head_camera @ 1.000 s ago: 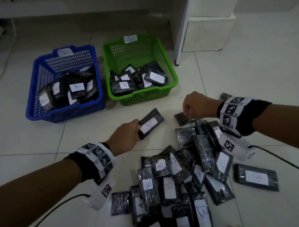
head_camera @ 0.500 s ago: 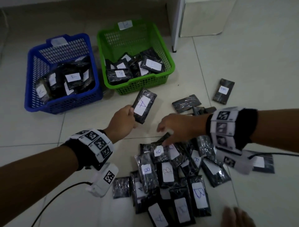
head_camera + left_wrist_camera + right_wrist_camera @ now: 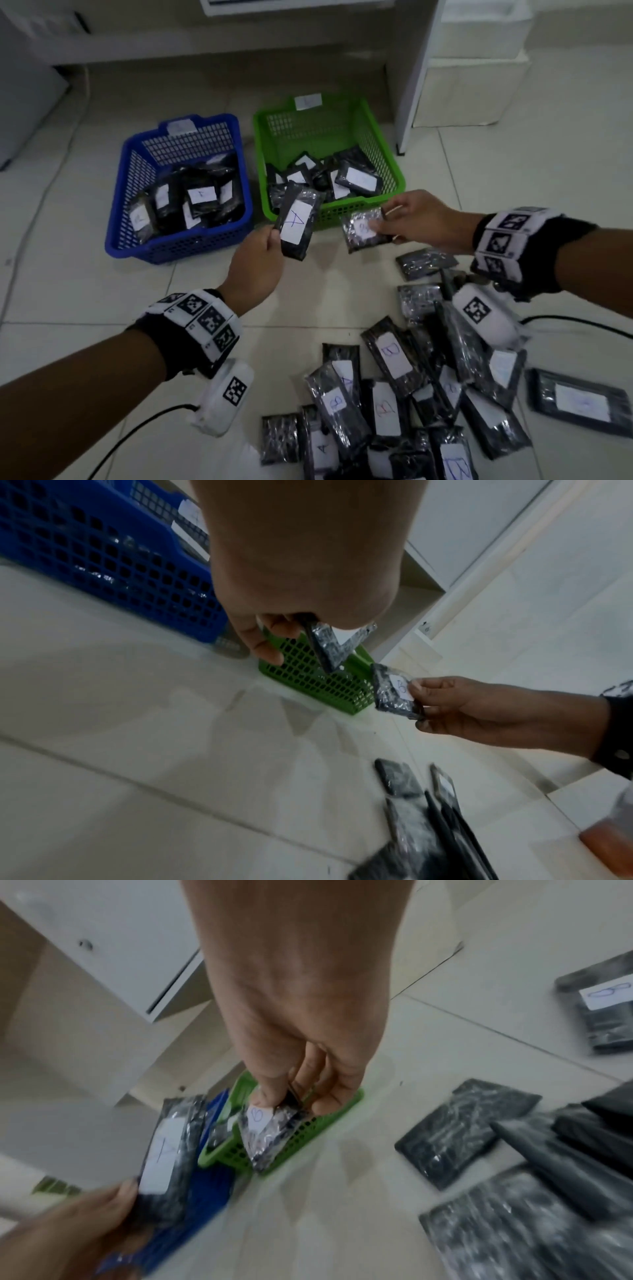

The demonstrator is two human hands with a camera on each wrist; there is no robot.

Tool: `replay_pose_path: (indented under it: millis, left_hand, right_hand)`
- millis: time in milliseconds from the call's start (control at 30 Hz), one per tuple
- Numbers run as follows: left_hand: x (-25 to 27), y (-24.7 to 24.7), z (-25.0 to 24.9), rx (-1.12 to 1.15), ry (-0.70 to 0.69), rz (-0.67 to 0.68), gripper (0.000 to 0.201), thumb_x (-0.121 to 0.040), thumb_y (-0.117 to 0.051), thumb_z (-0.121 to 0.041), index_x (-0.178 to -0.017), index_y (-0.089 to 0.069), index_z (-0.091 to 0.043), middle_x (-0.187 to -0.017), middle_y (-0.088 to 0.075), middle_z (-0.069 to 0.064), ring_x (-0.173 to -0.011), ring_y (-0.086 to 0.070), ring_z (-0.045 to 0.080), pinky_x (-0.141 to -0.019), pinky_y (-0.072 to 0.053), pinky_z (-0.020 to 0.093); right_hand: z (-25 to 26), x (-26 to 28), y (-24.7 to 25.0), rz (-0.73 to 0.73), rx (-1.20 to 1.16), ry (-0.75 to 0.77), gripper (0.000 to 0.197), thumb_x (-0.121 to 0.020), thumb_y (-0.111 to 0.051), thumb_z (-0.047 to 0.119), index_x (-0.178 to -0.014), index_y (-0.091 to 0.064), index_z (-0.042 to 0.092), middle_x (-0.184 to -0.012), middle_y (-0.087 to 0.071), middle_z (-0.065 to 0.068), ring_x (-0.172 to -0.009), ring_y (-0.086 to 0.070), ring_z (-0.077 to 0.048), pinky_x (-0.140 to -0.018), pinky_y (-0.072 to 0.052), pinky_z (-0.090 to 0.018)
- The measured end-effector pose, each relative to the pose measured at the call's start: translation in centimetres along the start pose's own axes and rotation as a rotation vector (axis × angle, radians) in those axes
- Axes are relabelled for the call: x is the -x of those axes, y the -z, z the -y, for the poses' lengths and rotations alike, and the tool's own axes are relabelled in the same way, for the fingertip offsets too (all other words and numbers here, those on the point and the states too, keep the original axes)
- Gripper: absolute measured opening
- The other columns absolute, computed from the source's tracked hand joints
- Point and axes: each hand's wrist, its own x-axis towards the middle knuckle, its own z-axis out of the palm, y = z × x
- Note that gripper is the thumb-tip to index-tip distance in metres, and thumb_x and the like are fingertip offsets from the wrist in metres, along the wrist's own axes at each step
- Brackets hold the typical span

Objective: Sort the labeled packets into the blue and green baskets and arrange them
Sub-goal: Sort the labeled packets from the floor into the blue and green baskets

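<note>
My left hand (image 3: pixel 270 240) pinches a black packet labeled A (image 3: pixel 297 221) by its lower end, holding it up in front of the gap between the two baskets. My right hand (image 3: pixel 394 222) pinches a smaller packet labeled B (image 3: pixel 363 230) just before the front wall of the green basket (image 3: pixel 390 161). The blue basket (image 3: pixel 120 192) stands to the left; both hold several labeled packets. The right wrist view shows the B packet (image 3: pixel 265 1129) under my thumb. In the left wrist view the A packet (image 3: pixel 325 647) hangs from my fingers.
A loose pile of black packets (image 3: pixel 394 404) covers the tiled floor at lower right, with one packet (image 3: pixel 579 401) apart at the far right. A white cabinet panel (image 3: pixel 414 75) and white boxes stand behind the green basket. Cables trail from both wrists.
My right hand has left the pile and risen toward the green basket holding a B packet. My left hand has carried the A packet further forward, nearer the baskets.
</note>
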Motion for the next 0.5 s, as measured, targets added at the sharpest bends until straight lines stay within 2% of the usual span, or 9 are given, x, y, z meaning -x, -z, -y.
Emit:
replay_pose_path:
  millis: [67, 100, 167, 233, 333, 400, 467, 500]
  left_hand:
    - [-1.3, 0.1, 0.0, 0.037, 0.011, -0.016, 0.035, -0.109, -0.033, -0.025, -0.082, -0.049, -0.008, -0.071, -0.047, 0.005, -0.07, -0.051, 0.031, -0.077, -0.054, 0.053]
    - [-1.8, 0.1, 0.0, 0.056, 0.004, -0.02, 0.034, -0.109, -0.032, -0.025, -0.085, -0.05, -0.009, -0.071, -0.047, 0.004, -0.07, -0.05, 0.028, -0.077, -0.053, 0.051]
    - [-2.4, 0.1, -0.3, 0.089, -0.021, -0.045, 0.027, -0.109, -0.033, -0.024, -0.105, -0.056, -0.013, -0.076, -0.051, -0.003, -0.071, -0.051, 0.021, -0.071, -0.049, 0.04]
    - [-2.9, 0.6, -0.5, 0.128, -0.059, -0.117, 0.024, -0.109, -0.038, -0.022, -0.125, -0.054, -0.016, -0.08, -0.055, -0.007, -0.069, -0.053, 0.013, -0.065, -0.043, 0.034]
    - [-4.5, 3.4, 0.7, 0.144, -0.098, -0.308, 0.025, -0.105, -0.046, -0.021, -0.129, -0.053, -0.017, -0.078, -0.058, -0.006, -0.066, -0.056, 0.01, -0.063, -0.047, 0.03]
    - [-6.2, 5.7, 2.0, 0.128, -0.066, -0.447, 0.024, -0.103, -0.049, -0.021, -0.125, -0.057, -0.015, -0.09, -0.065, -0.004, -0.08, -0.063, 0.013, -0.074, -0.052, 0.029]
    - [-8.1, 8.2, 3.3, 0.114, 0.041, -0.546, 0.026, -0.102, -0.051, -0.021, -0.125, -0.06, -0.012, -0.106, -0.068, 0.003, -0.096, -0.064, 0.019, -0.088, -0.051, 0.031]
    - [-9.0, 9.3, 3.9, 0.105, 0.111, -0.553, 0.027, -0.101, -0.052, -0.02, -0.125, -0.06, -0.011, -0.112, -0.068, 0.007, -0.102, -0.064, 0.022, -0.094, -0.051, 0.035]
  right_hand:
    - [0.6, -1.3, 0.9, -0.096, -0.097, 0.007, 0.026, -0.077, -0.083, 0.025, -0.091, -0.066, 0.011, -0.09, -0.075, -0.013, -0.071, -0.067, -0.015, -0.062, -0.054, -0.027]
    - [1.0, -1.9, 1.1, -0.127, -0.117, 0.017, 0.026, -0.077, -0.083, 0.026, -0.09, -0.066, 0.011, -0.088, -0.074, -0.012, -0.071, -0.066, -0.016, -0.064, -0.054, -0.03]
    - [1.5, -2.7, 1.1, -0.153, -0.146, 0.033, 0.03, -0.077, -0.083, 0.026, -0.095, -0.066, 0.01, -0.089, -0.074, -0.012, -0.068, -0.067, -0.014, -0.062, -0.054, -0.029]
    - [2.2, -3.4, 0.6, -0.139, -0.173, 0.044, 0.036, -0.079, -0.082, 0.025, -0.103, -0.064, 0.005, -0.091, -0.074, -0.014, -0.066, -0.068, -0.011, -0.06, -0.055, -0.026]
    - [3.5, -5.3, -1.5, -0.121, -0.191, 0.039, 0.04, -0.077, -0.083, 0.025, -0.107, -0.064, 0.006, -0.09, -0.075, -0.012, -0.07, -0.068, -0.014, -0.06, -0.055, -0.026]
    - [4.5, -6.3, -3.0, -0.131, -0.228, 0.034, 0.031, -0.077, -0.083, 0.022, -0.1, -0.065, 0.01, -0.089, -0.074, -0.008, -0.071, -0.07, -0.012, -0.062, -0.057, -0.024]
    - [5.8, -7.4, -4.5, -0.123, -0.27, 0.034, 0.02, -0.08, -0.081, 0.014, -0.092, -0.066, 0.01, -0.087, -0.074, -0.006, -0.068, -0.071, -0.01, -0.066, -0.06, -0.026]
    - [6.3, -8.0, -5.2, -0.127, -0.274, 0.033, 0.017, -0.08, -0.08, 0.012, -0.09, -0.067, 0.009, -0.086, -0.073, -0.006, -0.067, -0.071, -0.011, -0.067, -0.061, -0.027]
